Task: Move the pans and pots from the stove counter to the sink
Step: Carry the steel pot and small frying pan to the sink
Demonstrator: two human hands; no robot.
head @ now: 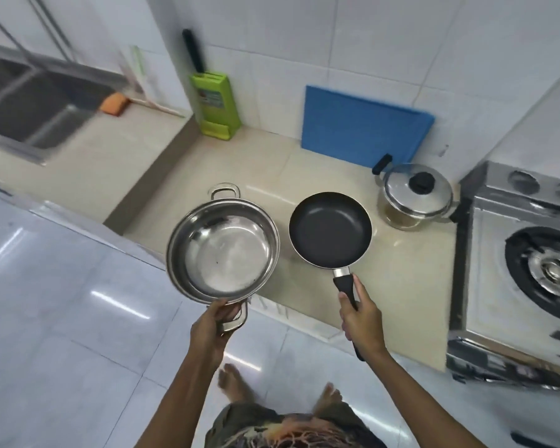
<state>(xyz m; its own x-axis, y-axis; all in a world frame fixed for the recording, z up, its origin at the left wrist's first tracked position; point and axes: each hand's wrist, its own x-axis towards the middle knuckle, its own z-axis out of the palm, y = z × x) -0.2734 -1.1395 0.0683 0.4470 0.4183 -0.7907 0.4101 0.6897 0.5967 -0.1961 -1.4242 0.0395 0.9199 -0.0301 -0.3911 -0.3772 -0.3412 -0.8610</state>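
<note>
My left hand (212,328) grips the near loop handle of an empty steel pot (222,250), held in the air over the counter's front edge. My right hand (361,313) is closed around the black handle of a small black frying pan (330,229), held level beside the steel pot, to its right. A lidded steel pot (416,195) with a black knob stands on the beige counter (304,166) next to the stove. The steel sink (29,101) lies at the far left, on a higher counter section.
A gas stove (527,253) fills the right side. A blue cutting board (366,124) leans on the tiled wall, with a green knife block (215,105) to its left. An orange sponge (112,104) lies by the sink. My bare feet stand on glossy floor tiles.
</note>
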